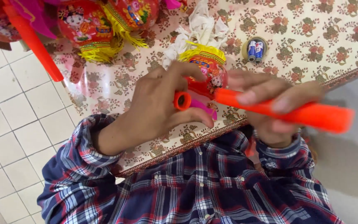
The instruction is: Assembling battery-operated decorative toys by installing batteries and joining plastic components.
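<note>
- The orange tube [286, 111] is a long, plain plastic stick of bright orange, lying nearly level across the near middle of the scene, its right end blurred and reaching out past the table edge.
- The right hand [270, 108] wraps around the tube's middle, fingers pressed down over the top of it and thumb hidden beneath.
- The left hand [158, 108] pinches a short orange cap [182, 101], round with a dark hollow end, between thumb and curled fingers, just left of the tube's near end.
- Between the two hands, touching them, sits a red paper lantern [206, 70] printed with a cartoon figure, with a yellow fringed top and a pink part at its base.
- Behind the lantern lies crumpled white paper [201, 29] on the floral tablecloth [311, 37].
- A small round lid [255, 49] on the far right of the table holds two blue-and-white batteries side by side.
- More red lanterns [92, 25] with yellow tassels lie at the far left, beside another orange stick [32, 39].
</note>
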